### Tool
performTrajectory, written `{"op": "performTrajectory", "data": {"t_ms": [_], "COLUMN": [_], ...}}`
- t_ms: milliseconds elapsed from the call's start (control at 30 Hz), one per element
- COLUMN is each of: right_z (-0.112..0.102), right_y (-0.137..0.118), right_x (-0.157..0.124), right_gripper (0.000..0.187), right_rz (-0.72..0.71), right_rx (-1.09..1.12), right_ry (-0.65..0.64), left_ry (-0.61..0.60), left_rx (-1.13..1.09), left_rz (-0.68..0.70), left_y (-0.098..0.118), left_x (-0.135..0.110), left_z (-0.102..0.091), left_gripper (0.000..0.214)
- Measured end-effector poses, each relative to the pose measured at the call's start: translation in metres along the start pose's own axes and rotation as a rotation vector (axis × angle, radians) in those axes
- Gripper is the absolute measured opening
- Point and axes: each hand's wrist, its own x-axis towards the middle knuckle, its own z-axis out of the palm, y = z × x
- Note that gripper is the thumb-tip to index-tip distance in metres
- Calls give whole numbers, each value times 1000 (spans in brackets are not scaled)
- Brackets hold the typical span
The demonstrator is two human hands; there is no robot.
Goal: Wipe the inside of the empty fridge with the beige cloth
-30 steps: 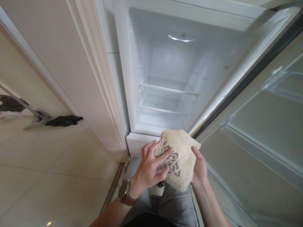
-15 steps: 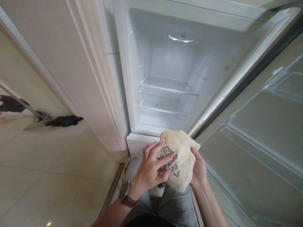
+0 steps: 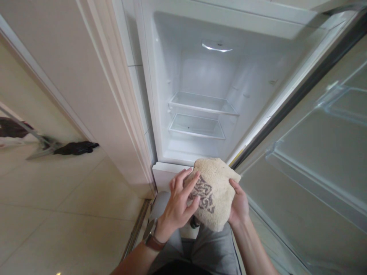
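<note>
A cream towel [image 3: 219, 191], folded, with a dark brown pattern on its left part, is held up over my lap in front of the open fridge [image 3: 197, 72]. My right hand [image 3: 239, 204] grips its right edge, thumb on top and fingers underneath. My left hand [image 3: 180, 200], with a watch on the wrist, is at the towel's left edge. Its fingers are spread, their tips over or lightly against the patterned part; I cannot tell whether they touch.
Two clear glass shelves [image 3: 203, 102] sit low inside the fridge. The fridge door [image 3: 318, 172], with clear bins, stands open on the right. A door frame [image 3: 114, 95] rises at left; beyond it, a dustpan-like object [image 3: 43, 151] and a black bag [image 3: 76, 148] lie on the tiled floor.
My left hand has drawn back leftward across the towel, its fingers lifting and baring more of the brown pattern. My right hand keeps its hold.
</note>
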Motion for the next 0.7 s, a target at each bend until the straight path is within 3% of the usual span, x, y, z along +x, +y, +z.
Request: {"op": "performTrajectory", "data": {"t_ms": [100, 333, 500, 700], "right_z": [0, 7, 6, 7], "right_y": [0, 2, 4, 8], "right_x": [0, -4, -5, -2], "right_gripper": [45, 51, 51, 50], "right_rz": [-6, 32, 42, 22], "right_rx": [-26, -9, 5, 26], "right_ry": [-14, -17, -13, 2], "left_ry": [27, -75, -77, -210], "left_rx": [17, 168, 214, 218], "left_rz": [27, 41, 80, 91], "left_y": [3, 6, 3, 6], "left_x": [0, -1, -5, -3], "left_z": [-2, 11, 15, 15], "left_gripper": [61, 62, 66, 72]}}
